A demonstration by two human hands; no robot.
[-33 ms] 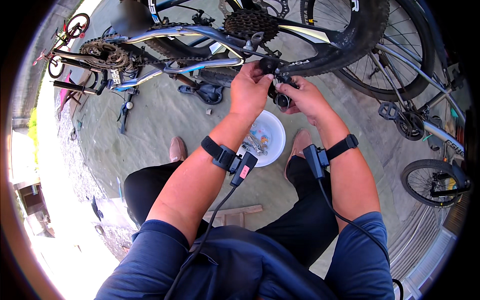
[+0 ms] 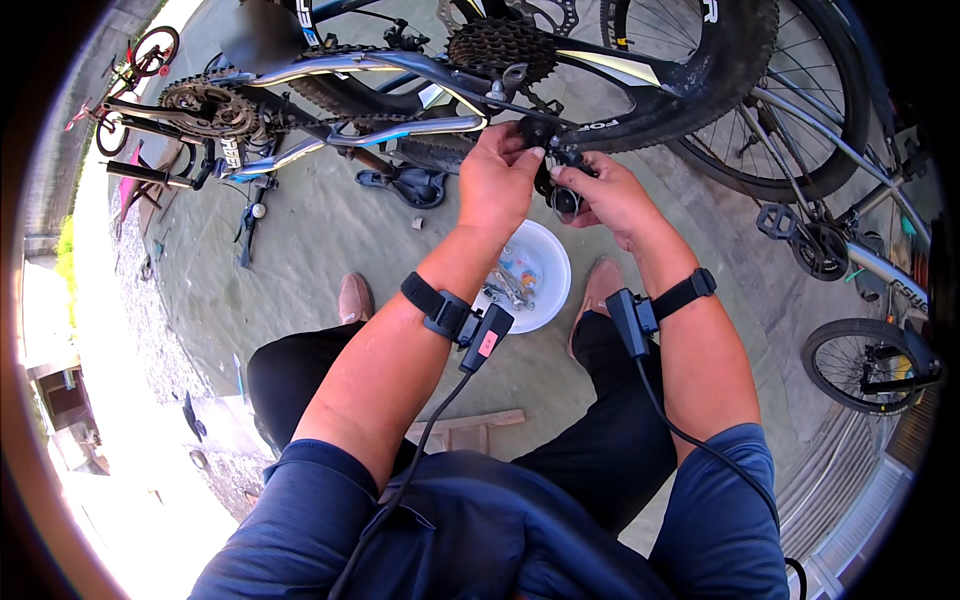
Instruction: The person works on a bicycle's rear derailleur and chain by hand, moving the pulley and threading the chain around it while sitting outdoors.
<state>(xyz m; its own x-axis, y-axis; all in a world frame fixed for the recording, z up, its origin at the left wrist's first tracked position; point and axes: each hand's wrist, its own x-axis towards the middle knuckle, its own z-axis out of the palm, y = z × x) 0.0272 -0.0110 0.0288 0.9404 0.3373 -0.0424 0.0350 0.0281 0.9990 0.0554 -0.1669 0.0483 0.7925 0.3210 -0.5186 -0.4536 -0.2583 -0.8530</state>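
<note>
A bicycle with a silver and blue frame point(image 2: 360, 62) lies across the far side. Its rear cassette point(image 2: 500, 50) and black spoked wheel point(image 2: 640, 70) are just beyond my hands. Below the wheel, a black rear derailleur point(image 2: 566, 201) is gripped from both sides. My left hand point(image 2: 495, 185) pinches its upper left part between thumb and fingers. On the other side my right hand point(image 2: 612, 200) has its thumb pressed on the body, fingers curled behind. A thin loop of cable shows by the right fingers. The fingers hide much of the derailleur.
Between my feet stands a white bucket point(image 2: 562, 280) with small metal parts inside. A black saddle point(image 2: 412, 186) and a brake lever point(image 2: 247, 228) lie left of my hands. Another bicycle point(image 2: 870, 255) and a small wheel point(image 2: 855, 365) are at right. A wooden stool point(image 2: 480, 425) is below me.
</note>
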